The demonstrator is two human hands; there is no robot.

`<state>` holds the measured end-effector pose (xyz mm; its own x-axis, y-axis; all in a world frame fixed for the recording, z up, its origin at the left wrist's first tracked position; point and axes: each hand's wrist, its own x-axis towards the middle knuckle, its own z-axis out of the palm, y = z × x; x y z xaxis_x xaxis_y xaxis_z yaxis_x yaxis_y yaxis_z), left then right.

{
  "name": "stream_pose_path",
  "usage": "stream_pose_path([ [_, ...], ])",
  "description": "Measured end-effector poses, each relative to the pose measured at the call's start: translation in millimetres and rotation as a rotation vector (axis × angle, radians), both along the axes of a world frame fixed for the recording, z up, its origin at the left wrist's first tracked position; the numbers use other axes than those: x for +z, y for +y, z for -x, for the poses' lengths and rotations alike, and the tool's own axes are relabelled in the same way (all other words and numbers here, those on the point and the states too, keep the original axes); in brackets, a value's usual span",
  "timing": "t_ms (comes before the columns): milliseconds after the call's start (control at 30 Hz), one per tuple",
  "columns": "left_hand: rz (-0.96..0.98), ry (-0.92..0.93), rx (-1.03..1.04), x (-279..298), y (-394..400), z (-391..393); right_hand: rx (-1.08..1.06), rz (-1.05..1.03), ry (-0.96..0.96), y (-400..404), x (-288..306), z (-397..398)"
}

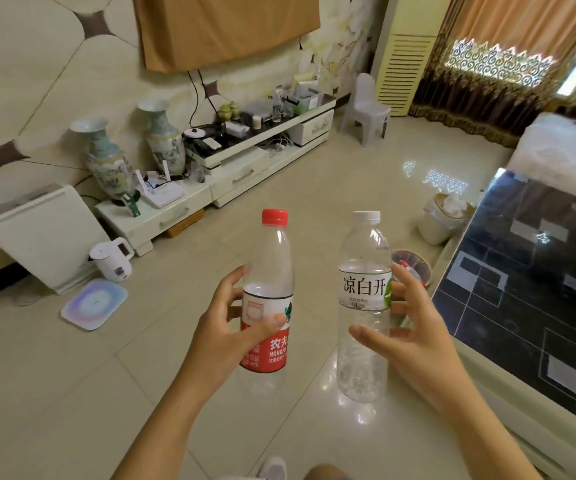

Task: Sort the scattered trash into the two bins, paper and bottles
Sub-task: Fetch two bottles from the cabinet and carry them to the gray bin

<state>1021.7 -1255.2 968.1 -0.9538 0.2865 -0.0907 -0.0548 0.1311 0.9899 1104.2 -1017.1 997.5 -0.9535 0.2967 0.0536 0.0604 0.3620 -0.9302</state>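
Observation:
My left hand (226, 322) grips a clear plastic bottle with a red cap and red label (269, 271), held upright above the floor. Upright in my right hand (407, 327) is a second clear bottle with a white cap and white label (364, 258). Both bottles look empty. On the floor beyond the right bottle stands a small dark bin (414, 265) holding some trash, partly hidden by my right fingers. Farther back, a white bin (435, 226) holds crumpled paper.
A dark glass coffee table (539, 289) fills the right side. A low white TV cabinet (245, 168) with vases and clutter runs along the far wall. A white kettle (113, 258), a scale (94, 303) and a grey plastic chair (366, 109) stand on the tiled floor.

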Motion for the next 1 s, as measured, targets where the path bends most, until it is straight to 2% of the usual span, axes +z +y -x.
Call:
stream_pose_path([
  [267, 0.024, 0.007, -0.038, 3.7, 51.4, 129.6, -0.049, 0.018, -0.009, 52.1, -6.6, 119.7],
  [600, 0.069, -0.019, -0.068, 5.0, 152.2, 298.1, -0.068, 0.080, -0.025, 156.4, -25.6, 297.2],
  [733, 0.058, -0.036, -0.083, 3.3, 183.0, 350.1, -0.069, 0.071, -0.025, 197.0, -26.7, 348.5],
  [1000, 0.067, -0.037, -0.160, 2.7, 252.6, 476.4, -0.202, 0.072, -0.064, 266.7, -32.6, 437.3],
])
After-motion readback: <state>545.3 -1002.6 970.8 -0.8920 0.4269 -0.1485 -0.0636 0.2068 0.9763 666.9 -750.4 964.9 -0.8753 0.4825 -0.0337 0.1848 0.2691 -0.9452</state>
